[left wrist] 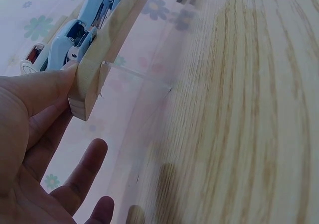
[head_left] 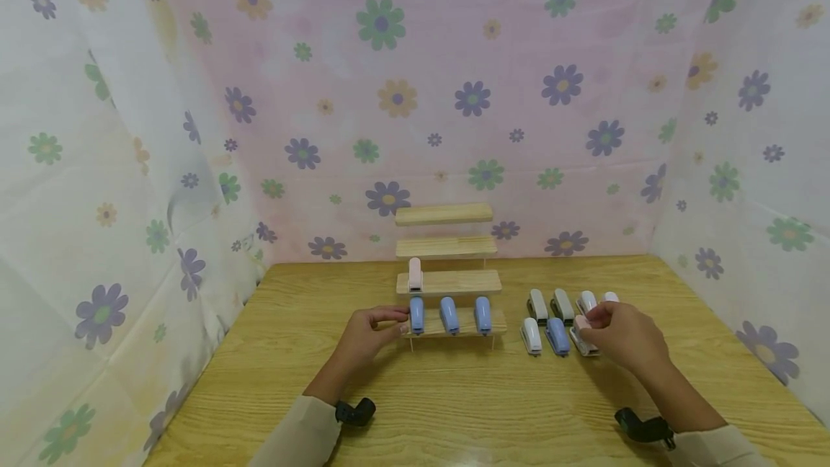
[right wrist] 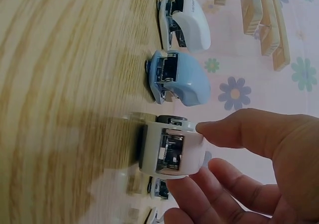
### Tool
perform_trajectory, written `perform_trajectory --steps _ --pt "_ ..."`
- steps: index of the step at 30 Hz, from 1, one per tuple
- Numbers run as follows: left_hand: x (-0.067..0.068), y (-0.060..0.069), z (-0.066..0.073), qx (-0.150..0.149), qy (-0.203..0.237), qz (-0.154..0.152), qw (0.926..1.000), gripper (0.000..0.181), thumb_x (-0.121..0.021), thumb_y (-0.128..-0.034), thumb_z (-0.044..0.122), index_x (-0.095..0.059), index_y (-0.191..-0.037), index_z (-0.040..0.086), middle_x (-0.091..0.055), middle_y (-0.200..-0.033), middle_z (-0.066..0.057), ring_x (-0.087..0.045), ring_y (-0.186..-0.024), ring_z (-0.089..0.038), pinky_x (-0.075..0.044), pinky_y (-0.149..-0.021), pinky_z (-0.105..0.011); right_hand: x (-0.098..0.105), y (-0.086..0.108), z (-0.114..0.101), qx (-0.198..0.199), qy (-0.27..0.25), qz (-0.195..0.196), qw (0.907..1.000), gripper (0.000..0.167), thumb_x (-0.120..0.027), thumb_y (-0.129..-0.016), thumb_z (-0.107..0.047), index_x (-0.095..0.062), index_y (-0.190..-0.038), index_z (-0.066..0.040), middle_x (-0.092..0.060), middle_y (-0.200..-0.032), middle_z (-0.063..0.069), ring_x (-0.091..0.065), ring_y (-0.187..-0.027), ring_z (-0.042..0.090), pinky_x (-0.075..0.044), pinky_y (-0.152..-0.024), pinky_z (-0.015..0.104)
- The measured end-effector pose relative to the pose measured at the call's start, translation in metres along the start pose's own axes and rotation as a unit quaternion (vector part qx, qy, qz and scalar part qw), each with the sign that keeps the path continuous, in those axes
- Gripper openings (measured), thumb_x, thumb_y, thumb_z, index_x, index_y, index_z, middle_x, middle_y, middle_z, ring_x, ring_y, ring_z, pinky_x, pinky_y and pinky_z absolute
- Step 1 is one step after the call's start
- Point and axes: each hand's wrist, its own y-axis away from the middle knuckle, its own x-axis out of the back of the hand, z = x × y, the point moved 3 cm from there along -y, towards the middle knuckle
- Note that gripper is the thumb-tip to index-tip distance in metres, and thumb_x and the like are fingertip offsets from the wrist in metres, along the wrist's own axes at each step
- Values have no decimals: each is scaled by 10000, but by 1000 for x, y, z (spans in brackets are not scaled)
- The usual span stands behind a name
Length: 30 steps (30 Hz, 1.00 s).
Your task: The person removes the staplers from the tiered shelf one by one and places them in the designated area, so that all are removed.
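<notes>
My right hand [head_left: 629, 341] pinches a pink and white mini stapler [right wrist: 192, 152] between thumb and fingers, at the right end of the front row on the table. Beside it stand a blue stapler [head_left: 557, 337] and a white stapler [head_left: 531, 337]. My left hand [head_left: 369, 341] grips the left end of the lowest wooden shelf [left wrist: 85, 92], thumb at the top edge, two fingers spread below. On that shelf, three blue staplers [head_left: 449, 316] stand in a row. One pink stapler [head_left: 415, 274] sits at the left of the shelf above.
Two bare wooden tiers [head_left: 444, 215] rise at the back of the stepped stand. Behind the front row are two greyish staplers [head_left: 563, 306] and two white ones [head_left: 586, 301], partly hidden by my right hand. Flowered cloth [head_left: 428, 128] encloses the wooden table [head_left: 447, 409].
</notes>
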Motion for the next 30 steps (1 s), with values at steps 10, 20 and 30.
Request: perform_trajectory --steps 10,20,30 --pt "-1 0 1 43 74 -26 10000 163 -797 -933 297 -820 -1084 242 -702 -1328 94 -523 -1409 -252 -414 -1141 -598 1 -3 1 -82 -56 -193 9998 452 -780 -894 -364 -692 -1174 -21 -723 -969 50 -647 -802 183 -463 -609 337" --pt "0 1 2 91 112 -27 9999 161 -796 -935 277 -820 -1085 223 -698 -1336 78 -533 -1401 -245 -502 -1086 -493 1 -8 7 -39 -223 -415 9989 511 -795 -894 -374 -710 -1232 0 -745 -1035 105 -678 -878 235 -510 -640 352" --pt "-1 -1 0 14 147 -45 9999 164 -803 -929 285 -823 -1078 219 -705 -1326 69 -550 -1384 -247 -514 -1074 -480 1 -8 8 -59 -276 -458 9986 506 -793 -899 -381 -714 -1229 -5 -738 -1052 124 -676 -886 243 -514 -627 352"
